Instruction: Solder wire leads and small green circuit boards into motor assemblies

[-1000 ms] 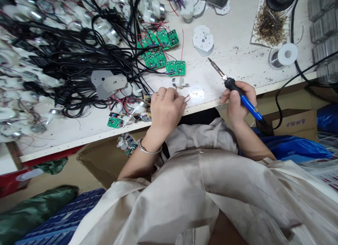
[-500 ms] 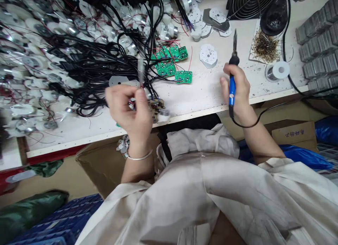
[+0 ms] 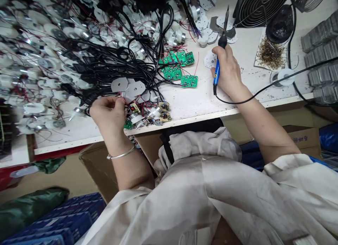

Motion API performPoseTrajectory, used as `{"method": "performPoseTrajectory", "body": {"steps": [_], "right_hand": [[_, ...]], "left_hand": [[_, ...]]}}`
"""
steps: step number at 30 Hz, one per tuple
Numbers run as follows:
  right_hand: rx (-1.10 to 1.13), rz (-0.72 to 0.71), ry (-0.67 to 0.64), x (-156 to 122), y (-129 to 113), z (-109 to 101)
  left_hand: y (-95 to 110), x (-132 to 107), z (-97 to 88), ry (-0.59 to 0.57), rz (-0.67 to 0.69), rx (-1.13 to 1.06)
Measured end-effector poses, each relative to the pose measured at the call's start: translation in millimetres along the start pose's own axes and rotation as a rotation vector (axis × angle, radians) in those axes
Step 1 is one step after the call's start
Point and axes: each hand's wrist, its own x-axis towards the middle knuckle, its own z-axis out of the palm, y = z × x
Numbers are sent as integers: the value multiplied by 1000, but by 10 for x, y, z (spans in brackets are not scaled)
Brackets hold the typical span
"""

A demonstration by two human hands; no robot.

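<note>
My right hand (image 3: pixel 229 70) grips the blue handle of a soldering iron (image 3: pixel 217 70), its tip pointing up and away from me over white and grey plates. Under that hand lies a white perforated plate (image 3: pixel 210 59), partly covered. At the bench's left-front side, my left hand (image 3: pixel 107 113) has thumb and fingers pinched together. A bit of red and white shows at its fingertips, too small to name. Just right of it sit small boards and motors with wires (image 3: pixel 148 114), and grey plates (image 3: pixel 128 87) lie behind. Green circuit boards (image 3: pixel 189 81) with black cables rest between my hands.
Heaped white motor parts (image 3: pixel 52 62) and bundled black cables (image 3: pixel 111 70) fill the left side. At right are a solder spool (image 3: pixel 286 77), a dirty pad (image 3: pixel 270 55), a wire-guarded fan (image 3: pixel 261 9) and stacked grey pieces (image 3: pixel 319 58). The iron's cord crosses rightward.
My left hand has moved left and lower; the pale strip that stuck up from its fingers no longer shows. My right hand has carried the soldering iron left and farther from me.
</note>
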Motion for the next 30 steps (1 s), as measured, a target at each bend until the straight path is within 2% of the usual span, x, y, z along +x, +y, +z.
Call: {"method": "performPoseTrajectory", "body": {"steps": [2,4,5,6,7,8,10,12,14,15,17,19,21,23,26,28,30], "right_hand": [[-6,-27,36,11,53,13],[-14,-51,77,17,101,25],[-19,-56,93,14,119,28],[-30,-57,104,0,133,31],[-48,-55,107,-29,143,33],[-74,-54,106,-77,151,38],[-122,-80,109,-232,177,61],[-112,-147,154,-445,238,107],[-14,-220,205,-667,335,155],[48,-245,205,-766,387,170],[128,-235,193,-930,461,160],[135,-144,216,-1056,453,102],[121,-25,291,-1157,339,38],[139,32,345,-1227,146,30],[180,-13,269,-1277,-132,155],[173,-51,198,-1284,-214,254],[115,-76,151,-1257,-175,296]], "left_hand": [[260,-84,-69,207,-61,110],[640,-219,5,371,153,203],[855,-288,118,409,292,175],[1070,-346,281,362,417,98],[1272,-385,485,210,478,37],[1450,-399,715,96,496,18],[1708,-351,1176,-2,449,-6],[1827,-250,1518,-84,395,-43],[1836,-191,1658,-160,388,-41],[1814,-200,1651,-196,414,-25],[1737,-296,1526,-257,519,20],[1632,-451,1336,-286,626,51],[1516,-587,1178,-263,662,56],[1418,-663,1103,-214,652,34],[1378,-703,1092,-191,633,-41],[1436,-722,1073,-235,557,-56],[1532,-742,1026,-303,420,-15]]}}
